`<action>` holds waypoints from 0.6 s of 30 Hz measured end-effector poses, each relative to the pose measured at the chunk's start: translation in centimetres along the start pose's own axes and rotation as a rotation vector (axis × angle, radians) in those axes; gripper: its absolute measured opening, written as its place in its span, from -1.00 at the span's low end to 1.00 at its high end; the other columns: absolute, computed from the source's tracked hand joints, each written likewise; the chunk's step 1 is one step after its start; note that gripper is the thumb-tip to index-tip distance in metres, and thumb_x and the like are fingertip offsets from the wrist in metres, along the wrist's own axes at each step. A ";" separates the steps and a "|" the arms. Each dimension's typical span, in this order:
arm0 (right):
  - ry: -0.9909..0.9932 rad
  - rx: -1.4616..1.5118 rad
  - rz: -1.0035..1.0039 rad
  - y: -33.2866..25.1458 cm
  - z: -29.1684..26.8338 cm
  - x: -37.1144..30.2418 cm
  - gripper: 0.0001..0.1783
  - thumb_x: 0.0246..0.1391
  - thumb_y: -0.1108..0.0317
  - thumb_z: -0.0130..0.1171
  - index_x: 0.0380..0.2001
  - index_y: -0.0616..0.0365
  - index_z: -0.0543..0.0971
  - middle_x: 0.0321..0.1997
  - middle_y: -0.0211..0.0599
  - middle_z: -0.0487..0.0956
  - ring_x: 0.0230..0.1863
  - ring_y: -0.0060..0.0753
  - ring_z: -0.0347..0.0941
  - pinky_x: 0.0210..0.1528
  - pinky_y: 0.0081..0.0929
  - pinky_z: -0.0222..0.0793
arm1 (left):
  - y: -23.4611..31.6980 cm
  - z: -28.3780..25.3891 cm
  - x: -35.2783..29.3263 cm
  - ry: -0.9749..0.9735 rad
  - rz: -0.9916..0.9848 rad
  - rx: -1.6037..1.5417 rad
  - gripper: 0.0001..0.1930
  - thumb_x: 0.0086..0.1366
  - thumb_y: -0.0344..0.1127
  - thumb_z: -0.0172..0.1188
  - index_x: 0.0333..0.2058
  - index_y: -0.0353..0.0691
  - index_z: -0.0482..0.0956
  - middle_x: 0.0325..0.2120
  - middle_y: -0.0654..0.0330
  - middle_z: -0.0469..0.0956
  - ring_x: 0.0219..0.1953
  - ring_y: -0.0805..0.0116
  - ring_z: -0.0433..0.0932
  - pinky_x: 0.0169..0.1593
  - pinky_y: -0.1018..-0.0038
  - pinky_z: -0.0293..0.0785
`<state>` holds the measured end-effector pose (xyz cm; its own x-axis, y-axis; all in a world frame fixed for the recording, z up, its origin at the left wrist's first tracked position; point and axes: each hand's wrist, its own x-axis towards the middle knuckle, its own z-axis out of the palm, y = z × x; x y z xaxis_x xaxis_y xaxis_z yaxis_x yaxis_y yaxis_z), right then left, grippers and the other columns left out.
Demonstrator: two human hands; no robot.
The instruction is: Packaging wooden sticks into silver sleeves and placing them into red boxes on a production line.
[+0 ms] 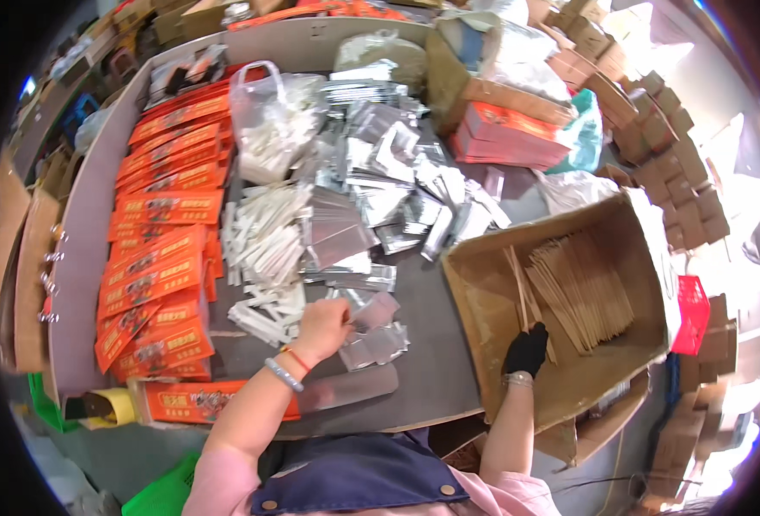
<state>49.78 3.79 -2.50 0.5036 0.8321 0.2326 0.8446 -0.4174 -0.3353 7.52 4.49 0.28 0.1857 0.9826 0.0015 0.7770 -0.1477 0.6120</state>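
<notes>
My left hand [322,328], bare and with bands at the wrist, is closed with its fingertips on a small clear packet [375,311]. More clear packets [371,347] lie just below it. My right hand [528,350], in a black glove, reaches into a cardboard box [493,322] and closes round thin wooden chopsticks [518,277]. Beside it in the box lies a row of many more chopsticks [582,284]. Under my left forearm is a long red printed sleeve [191,401] with a clear end. White paper-wrapped strips [264,314] are heaped left of my left hand.
Red printed sleeves [161,275] overlap down the left side, by the raised table wall [96,232]. Silvery packets [389,163] pile up behind the middle, next to a clear bag [272,129] of white pieces. An open carton [492,95] with red-edged stacks stands at the back right.
</notes>
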 end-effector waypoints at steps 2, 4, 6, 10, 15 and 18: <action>0.073 0.054 0.045 -1.0 -0.1 1.0 -0.85 0.15 0.33 0.04 -0.27 0.16 0.47 -0.20 -0.06 0.49 -0.11 0.02 0.44 -0.11 -0.07 0.37 | 0.1 -1.1 -0.8 0.017 -0.045 -0.124 -0.76 -0.04 -0.33 0.42 -0.45 -0.26 0.55 -0.56 0.09 0.57 -0.45 0.04 0.57 -0.33 0.20 0.47; 0.110 -0.171 0.097 -1.8 -1.0 1.8 -0.84 0.13 0.32 0.09 -0.26 0.15 0.48 -0.20 -0.08 0.50 -0.11 0.03 0.44 -0.09 -0.07 0.39 | 1.7 -3.5 -1.6 -0.016 -0.047 -0.223 -0.76 -0.04 -0.34 0.42 -0.45 -0.27 0.54 -0.57 0.08 0.58 -0.47 0.04 0.57 -0.36 0.22 0.48; 0.074 -0.268 0.085 -0.2 -0.8 2.1 -0.84 0.13 0.31 0.10 -0.26 0.14 0.48 -0.21 -0.10 0.50 -0.10 0.03 0.44 -0.07 -0.06 0.40 | 3.5 -6.4 -2.8 -0.179 -0.089 -0.363 -0.78 -0.04 -0.35 0.41 -0.44 -0.24 0.54 -0.57 0.08 0.57 -0.46 0.04 0.58 -0.35 0.20 0.47; -0.142 -0.440 0.059 -1.7 -1.7 2.4 -0.77 0.15 0.29 0.08 -0.16 0.15 0.48 -0.16 -0.04 0.48 -0.07 0.04 0.44 -0.05 -0.04 0.43 | 2.0 -5.7 -8.9 -0.323 0.142 0.138 -0.72 -0.14 -0.31 0.48 -0.41 -0.13 0.61 -0.51 0.21 0.53 -0.36 0.17 0.50 -0.25 0.25 0.40; -0.047 -0.455 -0.132 -0.3 -1.3 0.7 -0.74 0.15 0.30 0.10 -0.13 0.17 0.50 -0.19 -0.11 0.54 -0.11 -0.07 0.49 -0.16 -0.15 0.45 | 2.3 -5.1 -12.5 -0.069 0.045 0.074 -0.66 -0.19 -0.27 0.50 -0.36 -0.07 0.64 -0.34 0.24 0.50 -0.19 0.18 0.43 -0.14 0.25 0.33; -0.030 0.037 -0.061 -3.3 -3.3 -1.3 -0.73 0.16 0.31 0.08 -0.12 0.20 0.51 -0.26 -0.07 0.56 -0.18 -0.07 0.51 -0.18 -0.19 0.42 | 0.9 -5.4 -14.0 0.004 -0.058 0.043 -0.60 -0.20 -0.26 0.50 -0.29 -0.08 0.64 -0.29 0.23 0.47 -0.13 0.16 0.41 -0.09 0.23 0.31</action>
<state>46.95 2.88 1.30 0.4449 0.8664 0.2265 0.8661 -0.3519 -0.3550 2.37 -8.82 5.10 0.1370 0.9901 -0.0296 0.8117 -0.0950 0.5763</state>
